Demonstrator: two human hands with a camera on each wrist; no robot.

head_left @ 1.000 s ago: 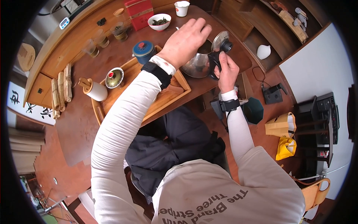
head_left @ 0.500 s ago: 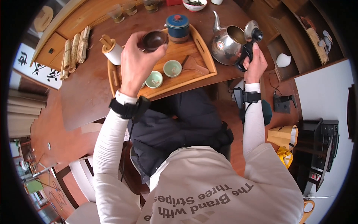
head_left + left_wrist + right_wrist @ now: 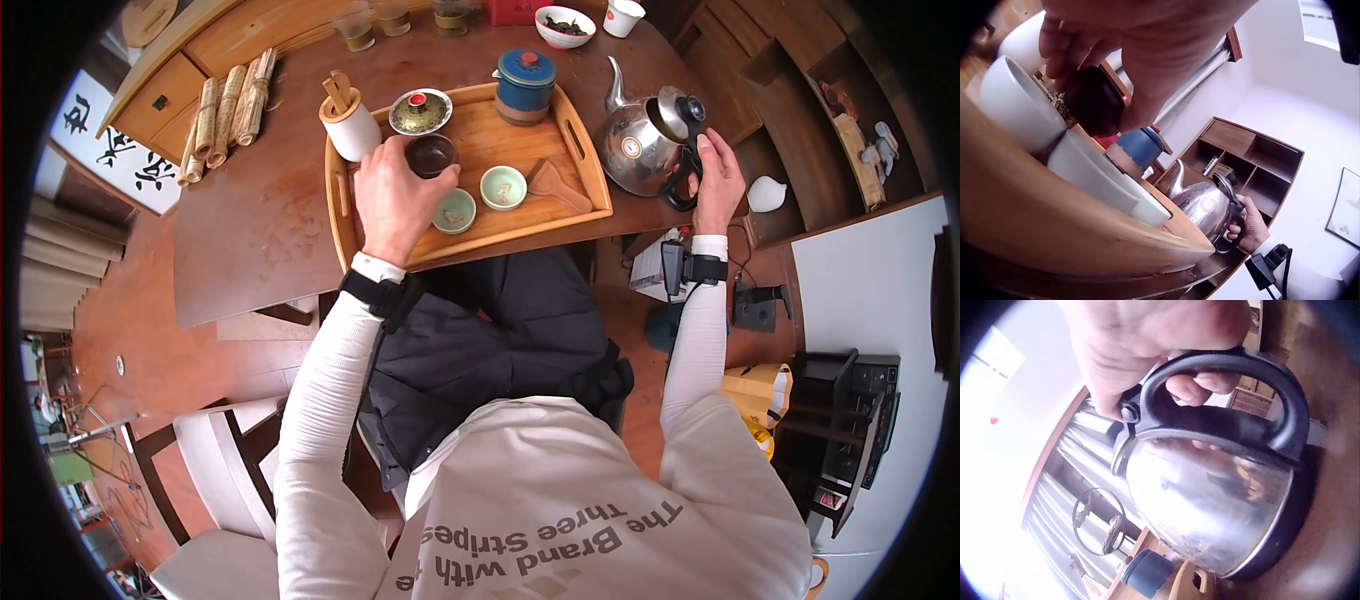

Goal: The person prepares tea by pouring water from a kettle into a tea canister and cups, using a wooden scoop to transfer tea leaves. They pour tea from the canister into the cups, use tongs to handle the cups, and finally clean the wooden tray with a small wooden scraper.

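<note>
Over the wooden tray (image 3: 365,245), my left hand (image 3: 392,200) holds a small dark brown cup (image 3: 432,157) by its rim, thumb on one side and fingers on the other. Beside it are two pale green cups (image 3: 502,188) and a gaiwan (image 3: 421,112) with a patterned, red-knobbed lid. In the left wrist view the dark cup (image 3: 1093,100) hangs from the fingers, close to the pale cups. My right hand (image 3: 716,180) grips the black handle of a steel kettle (image 3: 640,160), which is on the table right of the tray. The kettle's lid (image 3: 676,108) is tilted up, partly baring the opening.
On the tray stand a blue lidded pot (image 3: 525,85) and a brown wooden piece (image 3: 560,187). A white tool holder (image 3: 350,130) is at its left end. Bamboo rolls (image 3: 228,110) lie farther left. Behind are glasses (image 3: 393,18), a bowl of leaves (image 3: 565,28) and a white cup (image 3: 622,17).
My left hand has left the kettle's top and brought the dark cup over the tray, lowering it beside the pale cups. The right hand keeps its grip on the kettle. The head view has shifted.
</note>
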